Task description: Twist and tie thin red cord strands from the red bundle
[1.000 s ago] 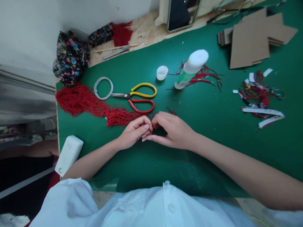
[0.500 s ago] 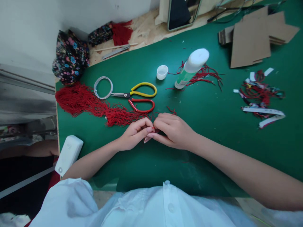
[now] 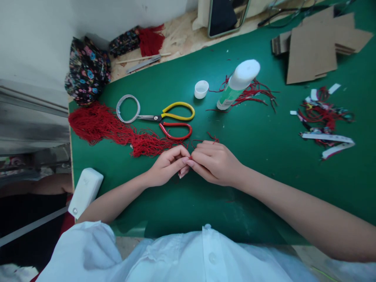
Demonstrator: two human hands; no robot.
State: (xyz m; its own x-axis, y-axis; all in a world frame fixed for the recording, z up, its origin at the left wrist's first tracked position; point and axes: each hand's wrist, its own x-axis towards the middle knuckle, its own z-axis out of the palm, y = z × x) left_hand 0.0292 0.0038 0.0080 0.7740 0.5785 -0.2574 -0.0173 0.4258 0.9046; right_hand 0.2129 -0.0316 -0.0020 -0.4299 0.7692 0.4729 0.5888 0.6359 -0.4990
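My left hand (image 3: 170, 166) and my right hand (image 3: 216, 162) meet low over the green table mat (image 3: 188, 211). Between their pinched fingertips shows a small bit of red cord (image 3: 190, 158); most of it is hidden by the fingers. Just beyond my left hand lies a long bundle of red cords (image 3: 117, 127). Scissors (image 3: 164, 118) with one yellow and one red handle rest open above my hands, their tips touching a white tape ring (image 3: 128, 109). A short red scrap (image 3: 214, 137) lies by my right knuckles.
A white-capped bottle (image 3: 236, 86) stands on red cord pieces beside a small white cup (image 3: 201, 89). Cardboard pieces (image 3: 311, 51) and a pile of woven bands (image 3: 323, 117) lie right. A white power bank (image 3: 85, 192) is near my left arm. A phone (image 3: 227, 17) leans at the back.
My right thumb has moved up and closed in on the red cord at the left fingertips. Both hands otherwise stay in place, and the things on the table have not moved.
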